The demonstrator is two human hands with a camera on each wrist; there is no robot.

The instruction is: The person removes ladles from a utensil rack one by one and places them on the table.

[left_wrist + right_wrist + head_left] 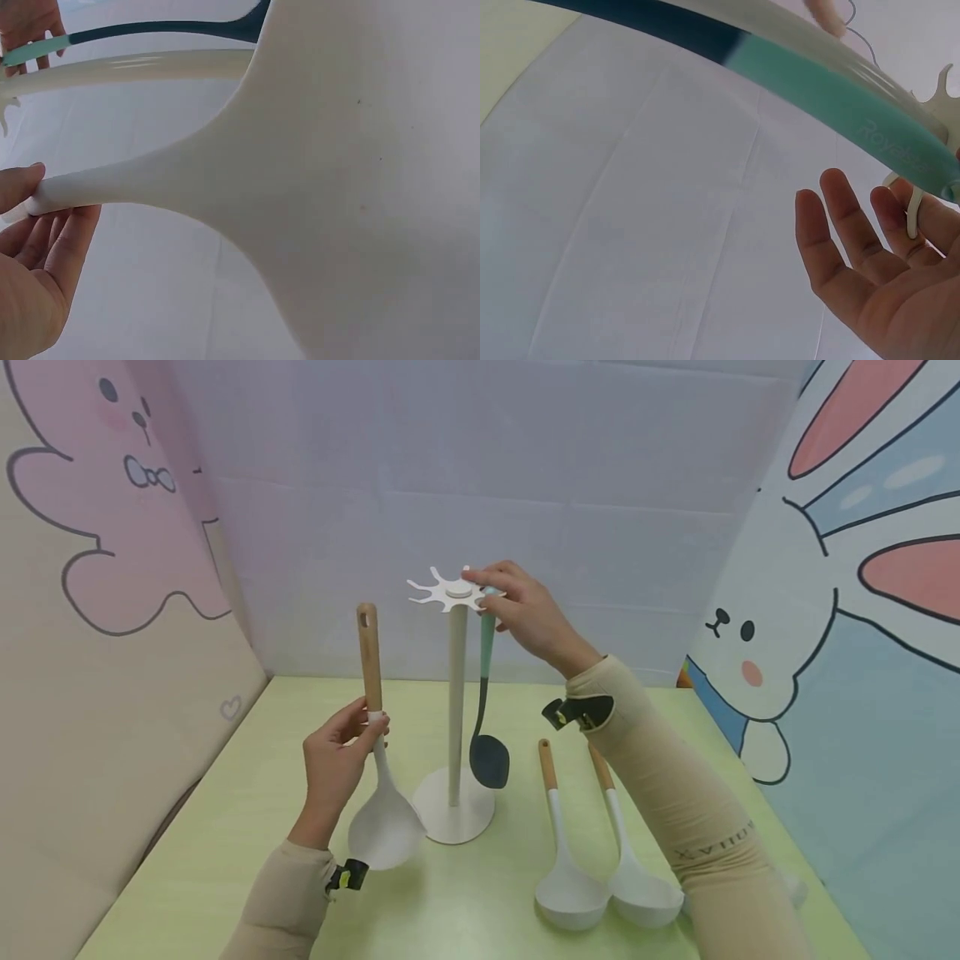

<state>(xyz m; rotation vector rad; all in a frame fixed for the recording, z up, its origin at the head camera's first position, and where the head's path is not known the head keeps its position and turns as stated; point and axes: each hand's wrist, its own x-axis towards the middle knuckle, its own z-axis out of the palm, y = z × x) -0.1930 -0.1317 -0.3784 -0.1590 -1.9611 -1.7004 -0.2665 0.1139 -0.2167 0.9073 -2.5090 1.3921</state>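
My left hand pinches a white spatula at its neck, just below the wooden handle. It holds the spatula upright, head down, left of a white utensil rack with a hooked top. On the rack's right side hangs a ladle with a dark bowl and a mint-green handle. My right hand reaches over the hooked top, forefinger along it near the centre knob and thumb by the handle's end. In the right wrist view, the other fingers are spread beneath the handle, close to a hook.
Two white ladles with wooden handles, a nearer-left one and another beside it, lie right of the rack. A further white piece is partly hidden under my right forearm. Cloth with cartoon animals surrounds the pale green table.
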